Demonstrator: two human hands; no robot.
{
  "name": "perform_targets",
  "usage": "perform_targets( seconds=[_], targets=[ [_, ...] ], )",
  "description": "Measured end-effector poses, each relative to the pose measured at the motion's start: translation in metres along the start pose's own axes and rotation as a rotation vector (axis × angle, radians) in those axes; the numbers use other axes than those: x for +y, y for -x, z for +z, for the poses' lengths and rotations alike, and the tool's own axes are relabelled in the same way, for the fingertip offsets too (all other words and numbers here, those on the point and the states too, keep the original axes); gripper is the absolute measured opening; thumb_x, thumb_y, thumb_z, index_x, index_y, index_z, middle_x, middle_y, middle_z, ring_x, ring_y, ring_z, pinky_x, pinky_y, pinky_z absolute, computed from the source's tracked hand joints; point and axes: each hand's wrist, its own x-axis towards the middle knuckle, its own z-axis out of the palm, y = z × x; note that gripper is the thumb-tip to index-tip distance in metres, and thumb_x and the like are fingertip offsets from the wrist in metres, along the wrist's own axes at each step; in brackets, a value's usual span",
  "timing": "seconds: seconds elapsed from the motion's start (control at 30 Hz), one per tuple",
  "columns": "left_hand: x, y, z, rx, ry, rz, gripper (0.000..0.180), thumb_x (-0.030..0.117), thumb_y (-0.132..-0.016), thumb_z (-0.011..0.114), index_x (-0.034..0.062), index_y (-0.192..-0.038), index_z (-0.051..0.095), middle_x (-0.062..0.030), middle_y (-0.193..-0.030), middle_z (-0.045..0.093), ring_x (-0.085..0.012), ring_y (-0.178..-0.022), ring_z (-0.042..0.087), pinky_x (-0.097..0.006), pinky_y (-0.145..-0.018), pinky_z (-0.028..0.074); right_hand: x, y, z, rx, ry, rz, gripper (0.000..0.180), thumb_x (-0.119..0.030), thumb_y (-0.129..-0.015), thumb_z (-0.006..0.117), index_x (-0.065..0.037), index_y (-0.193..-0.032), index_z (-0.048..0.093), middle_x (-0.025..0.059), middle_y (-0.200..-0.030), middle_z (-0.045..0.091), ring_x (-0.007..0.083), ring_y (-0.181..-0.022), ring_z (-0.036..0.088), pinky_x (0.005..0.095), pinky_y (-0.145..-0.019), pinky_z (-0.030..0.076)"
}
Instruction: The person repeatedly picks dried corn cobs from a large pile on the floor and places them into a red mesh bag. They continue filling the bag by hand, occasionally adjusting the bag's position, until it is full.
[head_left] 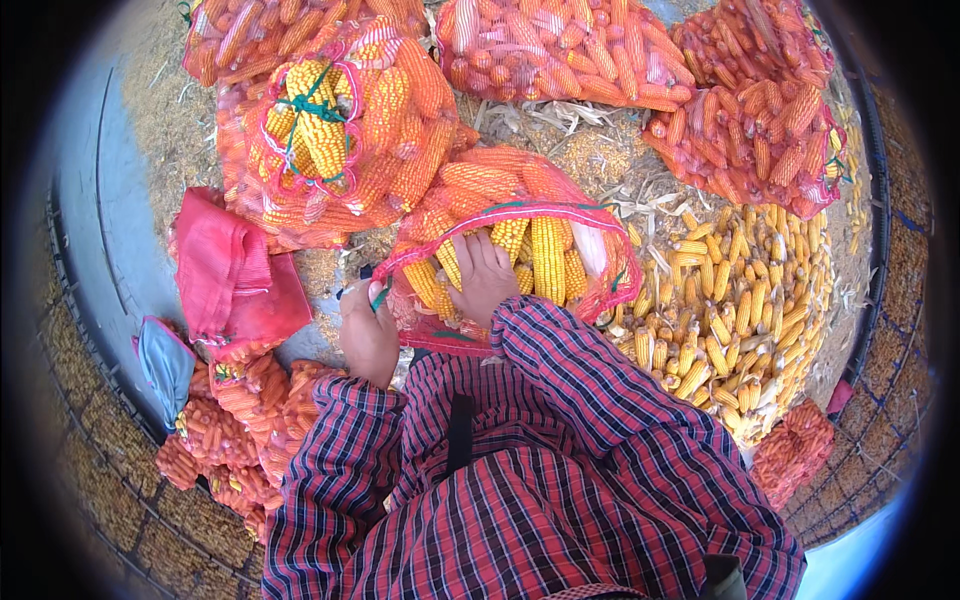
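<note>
A red mesh bag (540, 210) full of yellow corn cobs (548, 262) lies in front of me, its mouth spread wide toward me. My left hand (368, 338) is closed on the left edge of that mouth, with a bit of green cord at the fingers. A small dark object by the fingertips is too small to name. Inside the mouth, my right hand (484, 275) lies flat on the cobs with its fingers stretched out and slightly apart. A pale husk (590, 248) shows among the cobs at the right side of the opening.
Beyond stands a filled mesh bag (400, 150) tied with green cord; more full bags (560, 55) line the back. Loose cobs (735, 310) are heaped at right. Folded red sacks (235, 275) and smaller filled bags (235, 425) lie at left. A dark railing (880, 200) borders the right.
</note>
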Motion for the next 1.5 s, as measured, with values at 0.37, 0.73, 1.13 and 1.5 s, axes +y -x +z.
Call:
perform_targets(
  seconds=[0.37,0.73,1.13,1.5],
  targets=[
    [-0.016,0.006,-0.006,0.008,0.554,-0.167,0.035,0.027,-0.106,0.045,-0.0036,-0.114,0.062,-0.0050,-0.064,0.048,-0.0113,-0.058,0.042,-0.034,-0.053,0.038,0.050,-0.004,-0.009,-0.237,0.130,-0.109,0.078,-0.044,-0.080,0.073,-0.022,-0.147,0.040,0.0092,-0.109,0.051,0.0285,-0.109,0.051,0.0433,-0.110,0.028],
    [0.007,-0.004,0.000,0.008,0.544,0.058,0.030,0.020,-0.105,0.048,-0.0035,-0.115,0.062,-0.0105,-0.070,0.058,-0.0143,-0.062,0.049,-0.034,-0.059,0.044,0.042,0.003,0.002,-0.171,0.116,0.010,0.063,-0.052,-0.087,0.063,-0.018,-0.138,0.048,0.0109,-0.109,0.048,0.0289,-0.108,0.045,0.0498,-0.099,0.030],
    [-0.003,-0.023,-0.003,-0.115,0.580,-0.207,0.023,0.012,-0.102,0.048,-0.0020,-0.114,0.062,-0.0098,-0.081,0.060,-0.0140,-0.076,0.055,-0.031,-0.072,0.046,0.070,-0.024,-0.049,0.389,0.148,0.185,0.077,-0.041,-0.087,0.068,-0.001,-0.144,0.035,0.0178,-0.125,0.045,0.0349,-0.120,0.042,0.0486,-0.102,0.033],
    [0.017,-0.027,-0.006,-0.067,0.820,-0.345,0.033,0.031,-0.107,0.044,0.0031,-0.107,0.062,0.0052,-0.064,0.047,-0.0020,-0.048,0.040,-0.020,-0.043,0.032,0.106,-0.044,-0.025,0.545,0.079,-0.038,0.068,-0.035,-0.086,0.072,-0.017,-0.144,0.039,0.0188,-0.129,0.044,0.0394,-0.121,0.045,0.0558,-0.099,0.037]
  ],
)
